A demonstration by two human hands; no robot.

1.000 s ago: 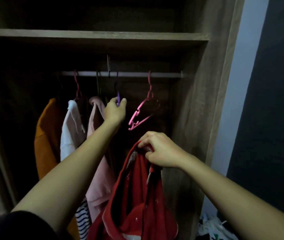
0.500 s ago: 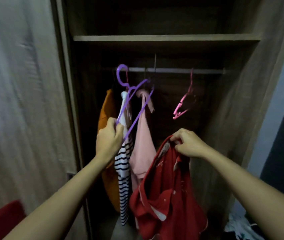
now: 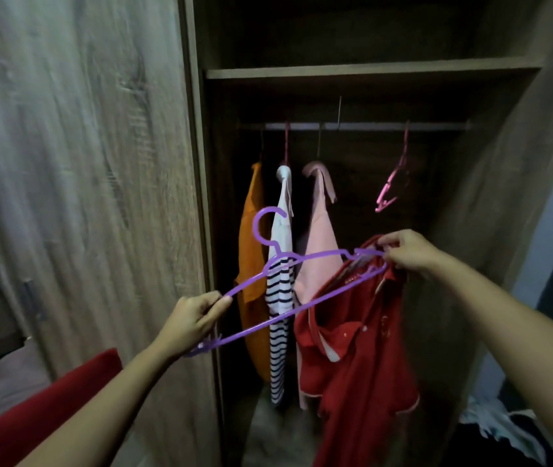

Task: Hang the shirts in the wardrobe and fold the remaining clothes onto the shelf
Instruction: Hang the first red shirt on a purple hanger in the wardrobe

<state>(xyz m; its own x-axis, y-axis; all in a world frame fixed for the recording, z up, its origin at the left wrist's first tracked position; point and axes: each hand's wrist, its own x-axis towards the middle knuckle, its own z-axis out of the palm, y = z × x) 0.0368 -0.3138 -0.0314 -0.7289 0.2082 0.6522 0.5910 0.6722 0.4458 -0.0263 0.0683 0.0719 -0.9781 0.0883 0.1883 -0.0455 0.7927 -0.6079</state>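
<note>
Left hand [image 3: 194, 318] pinching one end of purple hanger [image 3: 302, 284], right hand [image 3: 410, 251] gripping red shirt [image 3: 359, 358] collar at hanger's other end, hung shirts [image 3: 319, 251] beyond both hands, empty pink hanger [image 3: 391, 187] above right hand.

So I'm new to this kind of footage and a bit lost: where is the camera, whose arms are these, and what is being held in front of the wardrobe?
The picture comes from one wide-angle camera worn on a person's head, looking forward and down, so the two bare arms are that person's own. There is no machine here. The left hand grips one end of a purple hanger, which is off the rail. The right hand pinches the collar of a red shirt with its fingers, and the hanger's far end sits at that collar opening. Behind them is an open wardrobe with a rail. On it hang an orange garment, a striped shirt, a pink shirt and one empty pink hanger. A shelf runs above the rail; what lies on it is too dark to tell.
</note>
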